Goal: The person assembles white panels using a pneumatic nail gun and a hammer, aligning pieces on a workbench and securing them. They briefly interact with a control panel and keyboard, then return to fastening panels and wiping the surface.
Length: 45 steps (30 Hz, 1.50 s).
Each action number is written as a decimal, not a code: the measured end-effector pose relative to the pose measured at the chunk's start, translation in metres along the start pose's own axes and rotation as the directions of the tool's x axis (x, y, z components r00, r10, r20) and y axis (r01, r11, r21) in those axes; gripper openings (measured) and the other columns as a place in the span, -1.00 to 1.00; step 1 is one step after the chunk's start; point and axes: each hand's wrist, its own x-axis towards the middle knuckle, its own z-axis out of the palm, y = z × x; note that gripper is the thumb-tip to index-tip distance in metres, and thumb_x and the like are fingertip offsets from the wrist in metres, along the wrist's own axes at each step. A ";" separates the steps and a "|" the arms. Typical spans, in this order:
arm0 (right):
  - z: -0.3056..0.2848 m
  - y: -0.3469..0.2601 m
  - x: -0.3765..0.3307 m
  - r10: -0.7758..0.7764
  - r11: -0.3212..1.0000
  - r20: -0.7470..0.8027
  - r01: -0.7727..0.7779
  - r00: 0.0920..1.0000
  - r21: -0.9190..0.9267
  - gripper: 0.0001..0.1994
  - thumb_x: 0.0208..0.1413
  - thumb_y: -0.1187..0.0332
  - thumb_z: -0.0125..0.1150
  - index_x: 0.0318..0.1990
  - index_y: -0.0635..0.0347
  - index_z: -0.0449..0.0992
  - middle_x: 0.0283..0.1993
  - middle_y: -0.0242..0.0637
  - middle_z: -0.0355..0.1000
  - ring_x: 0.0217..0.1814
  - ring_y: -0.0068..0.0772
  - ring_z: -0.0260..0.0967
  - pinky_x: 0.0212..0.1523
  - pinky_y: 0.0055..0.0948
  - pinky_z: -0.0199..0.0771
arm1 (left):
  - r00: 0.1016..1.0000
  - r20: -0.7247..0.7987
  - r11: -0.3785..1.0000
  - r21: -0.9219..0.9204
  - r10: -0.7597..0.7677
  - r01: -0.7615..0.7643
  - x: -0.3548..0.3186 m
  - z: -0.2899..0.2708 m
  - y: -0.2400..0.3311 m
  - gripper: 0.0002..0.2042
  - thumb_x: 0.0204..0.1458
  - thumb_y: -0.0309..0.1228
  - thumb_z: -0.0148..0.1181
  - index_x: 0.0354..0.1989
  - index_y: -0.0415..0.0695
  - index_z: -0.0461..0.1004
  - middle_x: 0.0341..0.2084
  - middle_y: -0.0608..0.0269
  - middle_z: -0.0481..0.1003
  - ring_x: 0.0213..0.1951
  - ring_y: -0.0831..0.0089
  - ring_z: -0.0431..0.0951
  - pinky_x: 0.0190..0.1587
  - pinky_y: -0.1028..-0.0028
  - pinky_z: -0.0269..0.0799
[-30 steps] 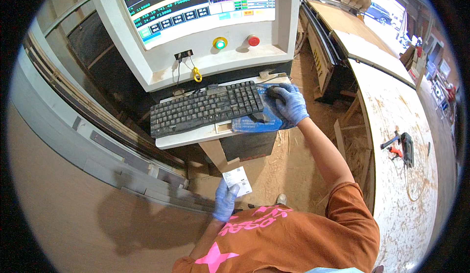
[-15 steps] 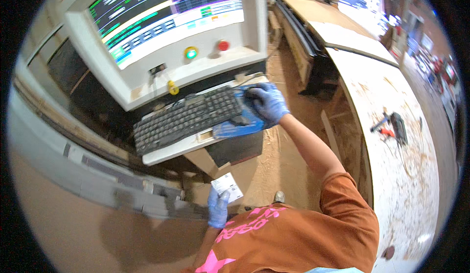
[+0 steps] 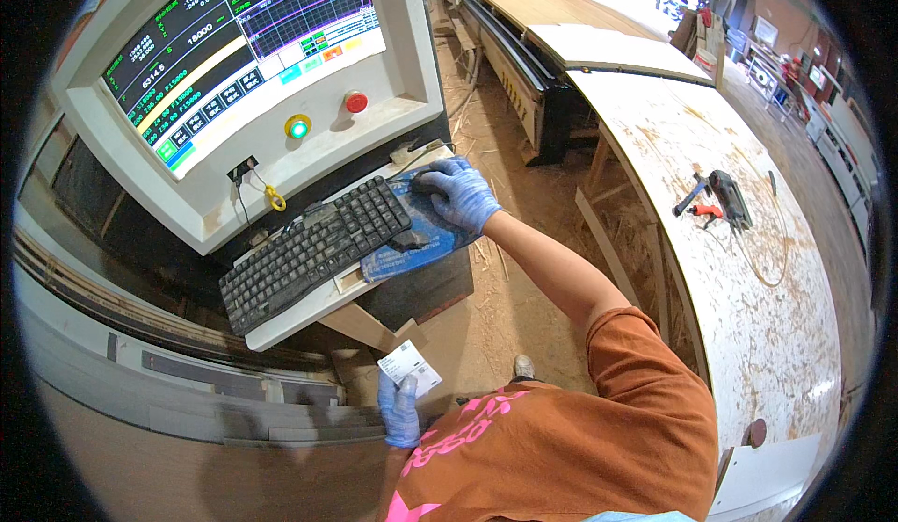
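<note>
the left hand, in a blue glove, sits lowest and closest, well below the keyboard, with its fingers pinched together on a small white paper slip that stands up out of the grip. under the slip the floor is covered in sawdust and wood shavings. up from there the black keyboard lies tilted on a pale shelf, and a blue mouse pad lies against the keyboard's right end. the right hand, also gloved in blue, rests palm down on that pad just right of the keyboard, fingers curled over a dark mouse that is mostly hidden beneath them. above the keyboard a yellow tag hangs on a cord from the pale console, then come a green lit button and a red button, and over those the screen full of coloured readouts. far right of the keyboard a long dusty wooden board carries a dark power tool.
</note>
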 end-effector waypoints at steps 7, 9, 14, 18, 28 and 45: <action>0.005 0.004 0.001 -0.015 1.000 -0.008 0.015 1.000 0.011 -0.68 -0.15 0.37 0.23 -0.14 -0.07 0.56 -0.05 -0.22 0.43 0.00 -0.02 0.31 0.10 -0.16 0.31 | 1.000 0.010 1.000 -0.020 0.013 -0.013 0.001 -0.001 -0.001 -0.59 0.08 -0.38 0.07 0.11 -0.21 0.28 -0.08 0.24 0.40 -0.07 0.47 0.39 0.02 0.41 0.33; 0.005 0.006 0.000 -0.009 1.000 0.000 0.009 1.000 0.009 -0.68 -0.15 0.37 0.23 -0.15 -0.07 0.56 -0.06 -0.22 0.43 -0.01 -0.02 0.31 0.10 -0.16 0.31 | 1.000 0.013 1.000 -0.005 0.012 -0.012 0.001 0.001 0.002 -0.59 0.08 -0.39 0.06 0.12 -0.21 0.28 -0.07 0.24 0.40 -0.07 0.46 0.39 0.03 0.41 0.32; 0.006 0.007 0.000 -0.016 0.999 -0.005 0.016 1.000 0.033 -0.69 -0.17 0.36 0.25 -0.16 -0.07 0.56 -0.06 -0.22 0.44 0.00 0.00 0.32 0.09 -0.16 0.31 | 0.999 0.019 0.999 0.006 0.031 -0.031 0.001 0.001 0.002 -0.59 0.09 -0.41 0.05 0.13 -0.22 0.27 -0.05 0.21 0.39 -0.04 0.45 0.38 0.05 0.40 0.31; 0.007 0.004 0.000 0.002 0.998 -0.015 -0.001 1.000 0.059 -0.69 -0.18 0.36 0.25 -0.17 -0.07 0.56 -0.07 -0.21 0.44 -0.01 0.02 0.32 0.09 -0.15 0.31 | 0.999 0.014 0.999 0.009 0.036 -0.036 0.000 0.002 0.003 -0.59 0.09 -0.42 0.04 0.14 -0.23 0.26 -0.02 0.20 0.39 -0.02 0.43 0.38 0.07 0.39 0.30; 0.005 0.004 0.000 -0.023 0.998 -0.052 0.026 0.998 0.052 -0.71 -0.18 0.38 0.22 -0.20 -0.05 0.56 -0.09 -0.20 0.43 -0.03 0.03 0.31 0.04 -0.12 0.31 | 1.000 0.014 0.999 0.030 0.026 -0.027 -0.001 -0.001 -0.002 -0.58 0.10 -0.40 0.04 0.14 -0.23 0.26 -0.01 0.19 0.38 -0.01 0.41 0.38 0.08 0.38 0.29; 0.006 0.016 -0.003 -0.038 0.997 -0.031 0.040 0.999 0.067 -0.65 -0.21 0.27 0.27 -0.14 -0.07 0.54 -0.01 -0.15 0.39 0.06 0.01 0.29 0.11 -0.11 0.25 | 0.999 0.033 0.998 0.060 -0.003 0.001 0.008 0.022 -0.008 -0.59 0.10 -0.33 0.04 0.11 -0.24 0.27 -0.04 0.18 0.39 -0.04 0.39 0.40 0.03 0.36 0.33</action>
